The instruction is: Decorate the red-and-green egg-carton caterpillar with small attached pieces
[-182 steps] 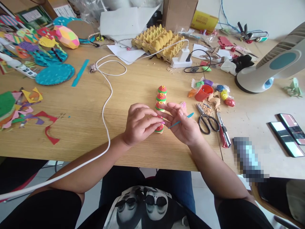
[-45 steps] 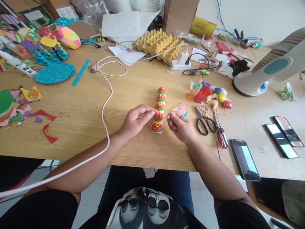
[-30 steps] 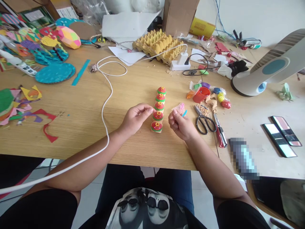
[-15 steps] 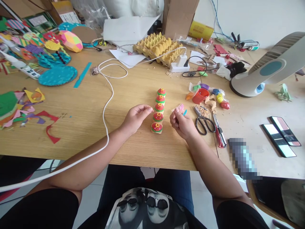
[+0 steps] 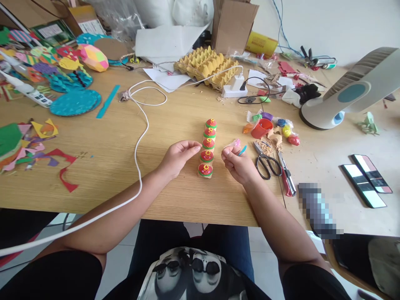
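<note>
A row of several small domes (image 5: 207, 147) coloured red, green and yellow lies on the wooden table (image 5: 175, 121) in front of me. My left hand (image 5: 178, 156) rests just left of the row, its fingertips pinched together close to the middle domes; what they pinch is too small to see. On the right of the row, my right hand (image 5: 236, 162) is curled shut around a thin blue tool (image 5: 242, 150), whose tip sticks out past the fingers. A small pink piece (image 5: 236, 143) lies just beyond that hand.
Black scissors (image 5: 266, 160) and a red cutter (image 5: 287, 180) lie right of my right hand, a red cup (image 5: 260, 128) and clay lumps beyond. A white cable (image 5: 139, 137) crosses the left. A yellow egg tray (image 5: 206, 66), fan (image 5: 353, 89), paper scraps (image 5: 28, 141) surround.
Six seconds ago both hands met over the nearest dome with the blue tool pointing out. They have since drawn apart to either side of the row and hardly move now.
</note>
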Tool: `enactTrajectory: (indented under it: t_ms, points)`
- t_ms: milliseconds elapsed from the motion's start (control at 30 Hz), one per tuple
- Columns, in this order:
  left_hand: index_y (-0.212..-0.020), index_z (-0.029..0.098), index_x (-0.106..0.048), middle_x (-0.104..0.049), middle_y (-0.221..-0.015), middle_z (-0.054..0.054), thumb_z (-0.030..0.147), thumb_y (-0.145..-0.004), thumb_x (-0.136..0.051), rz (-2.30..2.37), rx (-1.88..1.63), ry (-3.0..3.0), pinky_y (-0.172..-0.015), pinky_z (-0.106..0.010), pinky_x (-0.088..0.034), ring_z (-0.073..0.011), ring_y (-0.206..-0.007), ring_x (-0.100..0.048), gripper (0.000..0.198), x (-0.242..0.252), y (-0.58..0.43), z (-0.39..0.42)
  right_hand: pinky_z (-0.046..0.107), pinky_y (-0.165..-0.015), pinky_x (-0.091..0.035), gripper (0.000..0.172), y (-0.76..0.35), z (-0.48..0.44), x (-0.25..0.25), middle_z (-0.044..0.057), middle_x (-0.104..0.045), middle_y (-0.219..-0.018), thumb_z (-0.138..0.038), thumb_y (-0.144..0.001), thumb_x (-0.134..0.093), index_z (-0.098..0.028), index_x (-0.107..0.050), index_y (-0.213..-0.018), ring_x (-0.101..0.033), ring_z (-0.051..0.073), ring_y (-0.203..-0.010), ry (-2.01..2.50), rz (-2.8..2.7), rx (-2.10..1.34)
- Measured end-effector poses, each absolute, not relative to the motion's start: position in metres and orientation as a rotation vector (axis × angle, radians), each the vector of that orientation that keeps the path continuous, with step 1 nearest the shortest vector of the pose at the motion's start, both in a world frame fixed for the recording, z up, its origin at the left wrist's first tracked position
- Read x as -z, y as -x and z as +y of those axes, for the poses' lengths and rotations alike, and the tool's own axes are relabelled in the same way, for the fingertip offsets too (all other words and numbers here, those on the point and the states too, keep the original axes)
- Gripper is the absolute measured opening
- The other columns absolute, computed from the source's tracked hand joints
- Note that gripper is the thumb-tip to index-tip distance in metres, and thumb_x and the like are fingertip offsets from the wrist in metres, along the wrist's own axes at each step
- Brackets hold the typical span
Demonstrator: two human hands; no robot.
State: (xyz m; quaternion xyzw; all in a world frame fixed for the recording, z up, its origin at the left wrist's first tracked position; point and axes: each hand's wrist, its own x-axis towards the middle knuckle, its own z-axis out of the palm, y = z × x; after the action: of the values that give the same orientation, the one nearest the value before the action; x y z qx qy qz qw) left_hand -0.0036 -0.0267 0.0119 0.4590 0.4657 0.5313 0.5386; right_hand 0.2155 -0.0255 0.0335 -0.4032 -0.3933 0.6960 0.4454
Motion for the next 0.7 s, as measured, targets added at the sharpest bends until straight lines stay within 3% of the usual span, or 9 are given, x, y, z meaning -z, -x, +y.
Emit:
enactTrajectory:
  t_ms: [233, 400, 533, 700]
  points:
    - [-0.092, 0.018, -0.077, -0.078, -0.100, -0.007, 0.048, -0.071, -0.085, 1.124, -1.265, -1.055, -0.094, -0.033, -0.053, -0.0200, -0.099, -0.070, 0.037, -0.0099, 0.0048, -0.0248, 0.024, -0.045, -0.013, 0.049, -0.2153, -0.0237, -0.0329, -0.003, -0.056, -0.062, -0.060, -0.063, -0.086, -0.018, -0.062, -0.075, -0.025, 0.005, -0.050, 1.020, -0.939, -1.746]
    - [-0.091, 0.018, -0.078, -0.078, -0.101, -0.008, 0.050, -0.072, -0.084, 1.123, -1.265, -1.048, -0.091, -0.033, -0.054, -0.0200, -0.097, -0.070, 0.037, -0.0085, 0.0049, -0.0240, 0.024, -0.044, -0.011, 0.056, -0.2150, -0.0240, -0.0338, -0.004, -0.045, -0.055, -0.070, -0.072, -0.075, -0.020, -0.050, -0.065, -0.025, 0.006, -0.048, 1.010, -0.930, -1.785]
    - [-0.092, 0.018, -0.079, -0.078, -0.102, -0.008, 0.050, -0.076, -0.082, 1.117, -1.261, -1.055, -0.091, -0.031, -0.053, -0.0191, -0.098, -0.069, 0.036, -0.0088, 0.0049, -0.0245, 0.023, -0.044, -0.012, 0.055, -0.2147, -0.0259, -0.0365, -0.005, -0.043, -0.058, -0.066, -0.074, -0.075, -0.021, -0.045, -0.067, -0.025, 0.007, -0.048, 0.954, -0.913, -1.851]
    - [-0.094, 0.018, -0.079, -0.077, -0.099, -0.007, 0.052, -0.078, -0.079, 1.128, -1.247, -1.072, -0.089, -0.030, -0.052, -0.0181, -0.095, -0.068, 0.038, -0.0084, 0.0057, -0.0245, 0.021, -0.045, -0.015, 0.043, -0.2142, -0.0274, -0.0368, -0.005, -0.046, -0.064, -0.054, -0.072, -0.083, -0.019, -0.058, -0.081, -0.029, 0.006, -0.051, 0.944, -0.965, -1.848]
